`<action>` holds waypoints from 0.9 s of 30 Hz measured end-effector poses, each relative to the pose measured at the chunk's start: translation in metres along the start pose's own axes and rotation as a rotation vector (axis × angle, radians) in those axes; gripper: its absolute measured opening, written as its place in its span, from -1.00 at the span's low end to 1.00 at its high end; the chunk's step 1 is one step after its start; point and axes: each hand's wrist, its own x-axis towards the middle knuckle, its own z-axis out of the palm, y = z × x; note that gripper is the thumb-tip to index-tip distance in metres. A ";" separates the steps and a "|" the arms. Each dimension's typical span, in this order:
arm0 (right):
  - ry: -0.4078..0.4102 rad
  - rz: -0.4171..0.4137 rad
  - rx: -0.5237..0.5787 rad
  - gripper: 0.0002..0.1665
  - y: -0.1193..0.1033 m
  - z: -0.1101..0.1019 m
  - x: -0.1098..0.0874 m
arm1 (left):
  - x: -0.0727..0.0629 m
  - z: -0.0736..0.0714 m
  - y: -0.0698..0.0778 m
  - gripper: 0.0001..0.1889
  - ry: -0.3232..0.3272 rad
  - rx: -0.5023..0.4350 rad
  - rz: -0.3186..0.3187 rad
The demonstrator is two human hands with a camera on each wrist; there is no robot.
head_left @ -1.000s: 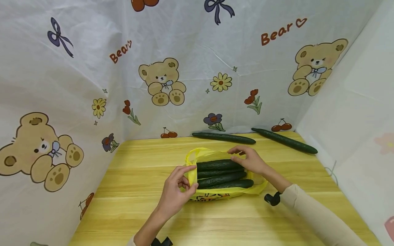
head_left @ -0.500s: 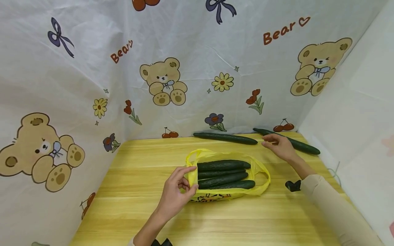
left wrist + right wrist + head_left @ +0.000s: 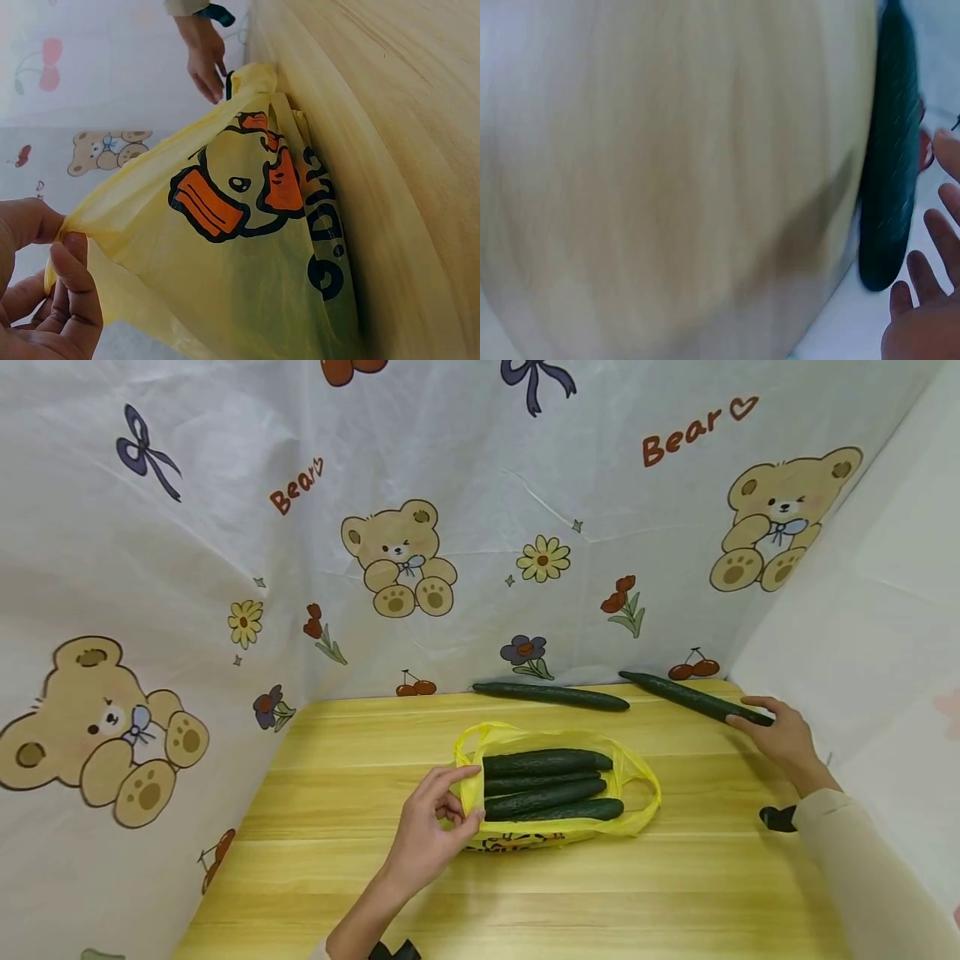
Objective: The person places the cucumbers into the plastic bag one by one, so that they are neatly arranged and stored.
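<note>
My left hand (image 3: 429,828) pinches the left edge of a yellow plastic bag (image 3: 637,827) between thumb and forefinger. Several dark green cucumbers (image 3: 547,763) lie side by side inside it. In the left wrist view, the bag's printed side (image 3: 225,262) is pulled taut from the fingers. At the far right of the table, my right hand (image 3: 783,742) is at the near end of a loose cucumber (image 3: 686,697). The right wrist view shows that hand (image 3: 930,300) with its fingers spread beside the cucumber (image 3: 891,165).
Another cucumber (image 3: 551,695) lies along the back edge of the wooden table (image 3: 330,810), near the wall. White cloth with printed bears (image 3: 397,560) covers the back and left walls. A white panel (image 3: 885,635) borders the right side.
My right hand has left the bag's right side and moved right to the loose cucumber's near end. My left hand has stayed on the bag, whose right handle now shows.
</note>
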 end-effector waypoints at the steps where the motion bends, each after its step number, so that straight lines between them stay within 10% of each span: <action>1: -0.008 0.005 -0.018 0.02 0.005 -0.001 0.000 | 0.000 0.000 0.000 -0.38 0.002 0.000 0.007; 27: -0.015 -0.060 -0.154 -0.16 0.031 0.020 0.003 | 0.000 0.003 0.000 -0.39 -0.010 -0.024 0.007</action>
